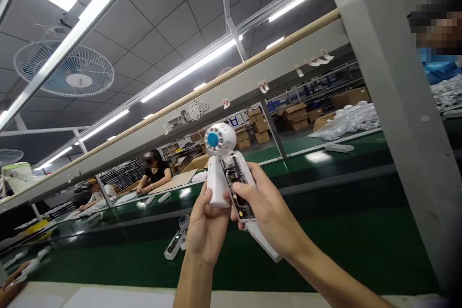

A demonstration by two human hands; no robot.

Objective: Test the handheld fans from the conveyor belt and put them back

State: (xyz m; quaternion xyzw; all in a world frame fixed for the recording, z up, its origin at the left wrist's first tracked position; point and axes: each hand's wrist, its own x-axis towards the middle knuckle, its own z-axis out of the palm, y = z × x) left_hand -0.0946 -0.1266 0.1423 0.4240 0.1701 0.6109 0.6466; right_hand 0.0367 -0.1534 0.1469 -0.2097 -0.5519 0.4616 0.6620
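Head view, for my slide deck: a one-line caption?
Both hands, left hand and right hand, hold up an opened white handheld fan above a green conveyor belt.

A factory assembly line: green conveyor belt (pixel 361 245), seated workers, stacked cartons (pixel 294 116).

The right hand (pixel 269 209) covers the lower part of the open white handheld device (pixel 231 173), whose circuit parts are too small to read. A second device (pixel 176 240) on the green belt (pixel 342 245) sits partly behind the left hand (pixel 207 226). At the near left edge, perhaps another person's hand (pixel 10 284) is cut off.
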